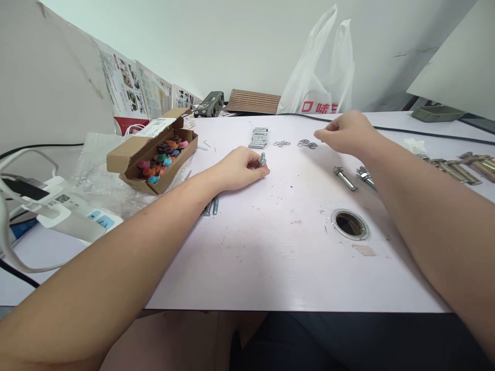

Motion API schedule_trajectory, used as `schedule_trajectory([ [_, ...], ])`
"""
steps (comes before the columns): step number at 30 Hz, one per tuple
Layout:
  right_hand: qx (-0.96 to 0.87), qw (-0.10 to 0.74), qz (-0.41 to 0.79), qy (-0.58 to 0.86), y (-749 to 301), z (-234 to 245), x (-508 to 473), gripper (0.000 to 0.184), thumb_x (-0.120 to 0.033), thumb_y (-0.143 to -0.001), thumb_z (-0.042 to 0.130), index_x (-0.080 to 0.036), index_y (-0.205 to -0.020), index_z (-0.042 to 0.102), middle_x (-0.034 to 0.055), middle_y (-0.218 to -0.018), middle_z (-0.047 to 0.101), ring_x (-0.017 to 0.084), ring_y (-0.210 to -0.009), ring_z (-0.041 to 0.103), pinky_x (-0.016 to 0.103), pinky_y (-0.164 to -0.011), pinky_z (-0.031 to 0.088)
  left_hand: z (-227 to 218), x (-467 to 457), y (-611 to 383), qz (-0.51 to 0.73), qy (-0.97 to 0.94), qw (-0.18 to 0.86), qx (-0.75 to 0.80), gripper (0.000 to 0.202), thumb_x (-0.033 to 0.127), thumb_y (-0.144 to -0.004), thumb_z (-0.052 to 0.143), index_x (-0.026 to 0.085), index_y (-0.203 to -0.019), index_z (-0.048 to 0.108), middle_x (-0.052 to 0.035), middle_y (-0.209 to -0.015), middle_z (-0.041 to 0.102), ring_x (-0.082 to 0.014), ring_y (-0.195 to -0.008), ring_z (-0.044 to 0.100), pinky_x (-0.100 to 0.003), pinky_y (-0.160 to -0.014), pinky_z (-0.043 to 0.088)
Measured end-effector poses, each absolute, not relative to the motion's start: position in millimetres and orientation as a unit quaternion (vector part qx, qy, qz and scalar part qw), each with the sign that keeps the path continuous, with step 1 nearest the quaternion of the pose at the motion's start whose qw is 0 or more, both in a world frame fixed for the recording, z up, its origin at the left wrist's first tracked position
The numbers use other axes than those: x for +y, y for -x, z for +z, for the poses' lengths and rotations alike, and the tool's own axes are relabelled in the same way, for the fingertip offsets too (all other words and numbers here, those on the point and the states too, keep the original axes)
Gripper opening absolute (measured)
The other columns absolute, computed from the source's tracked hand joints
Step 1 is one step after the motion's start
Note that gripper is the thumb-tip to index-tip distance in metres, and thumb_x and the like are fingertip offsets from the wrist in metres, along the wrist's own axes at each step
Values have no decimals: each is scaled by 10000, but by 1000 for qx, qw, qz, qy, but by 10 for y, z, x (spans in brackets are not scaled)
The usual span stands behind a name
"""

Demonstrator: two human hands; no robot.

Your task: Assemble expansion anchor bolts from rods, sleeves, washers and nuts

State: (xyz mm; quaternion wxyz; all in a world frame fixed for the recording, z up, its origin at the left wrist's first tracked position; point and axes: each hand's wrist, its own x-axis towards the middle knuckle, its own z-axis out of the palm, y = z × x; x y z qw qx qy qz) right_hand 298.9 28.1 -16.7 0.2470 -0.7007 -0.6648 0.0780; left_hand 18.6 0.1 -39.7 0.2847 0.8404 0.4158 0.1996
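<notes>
Left hand closed in a pinch on an upright expansion bolt, threaded end up. Right hand, fingertips nearly together, just beside a washer pile; can't tell if anything's pinched. Beyond the bolt: row of metal cylinders, smaller rings to their right. Behind the right hand, white plastic bag, red print starting "口味". Left of the left hand, cardboard box, label unreadable; farther left, QR code.
</notes>
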Motion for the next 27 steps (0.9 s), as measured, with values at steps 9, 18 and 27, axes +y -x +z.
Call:
schedule_trajectory([
  [9, -830, 311, 250, 390, -2135, -18, -144, 143, -248, -808, 693, -231, -925, 773, 62, -883, 728, 210, -791, 613, 355, -683, 499, -374, -35, -191, 200, -841, 274, 423, 291, 429, -827, 623, 162, -711, 625, 15, -626, 540, -119, -592, 447, -292, -591, 343],
  [18, -843, 301, 256, 366, -2182, -132, -56, 173, -222, -804, 685, -257, -945, 780, 38, -961, 758, 237, -883, 674, 395, -781, 549, -381, 2, -181, 205, -836, 295, 416, 286, 415, -810, 646, 162, -686, 599, 28, -618, 498, -107, -594, 408, -284, -587, 330],
  [27, -823, 334, 243, 390, -2116, -224, -61, 203, -336, -748, 799, -208, -884, 720, 60, -845, 700, 209, -779, 617, 371, -702, 495, -336, -14, -127, 195, -828, 314, 421, 289, 434, -789, 669, 172, -669, 651, 16, -598, 511, -113, -587, 412, -300, -629, 363],
])
